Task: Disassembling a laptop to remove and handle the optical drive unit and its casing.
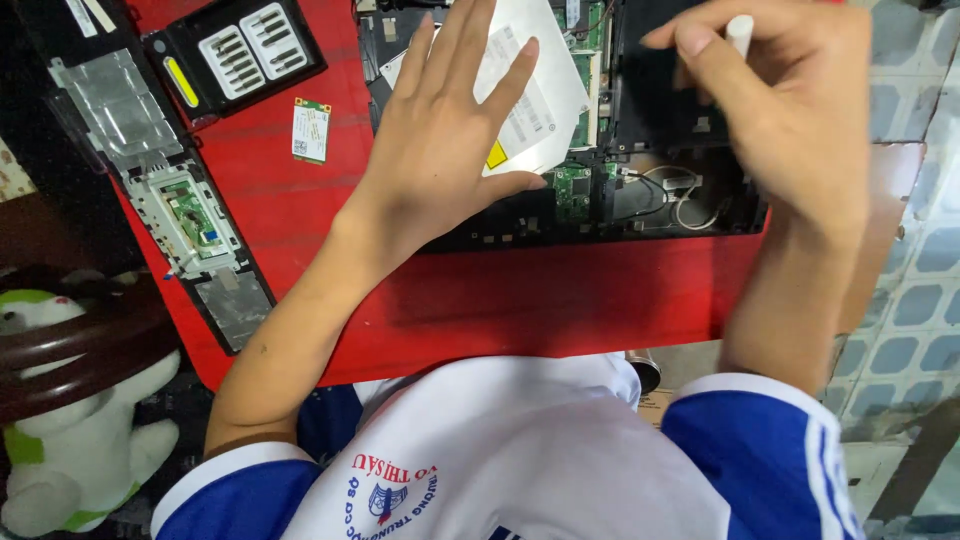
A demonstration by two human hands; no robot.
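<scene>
Here, at the far left of the frame, a removed palmrest panel (190, 215) lies on the red table (560, 300), with a screwdriver bit case (238, 50) above it. At upper centre, the left hand (440, 140) rests flat, fingers spread, on the silver optical drive (545, 95) in the opened laptop chassis (660, 195). At upper right, the right hand (790, 110) pinches a white tool (740, 30).

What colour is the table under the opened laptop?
Red: the table shows plainly in the head view, below the opened laptop.
</scene>
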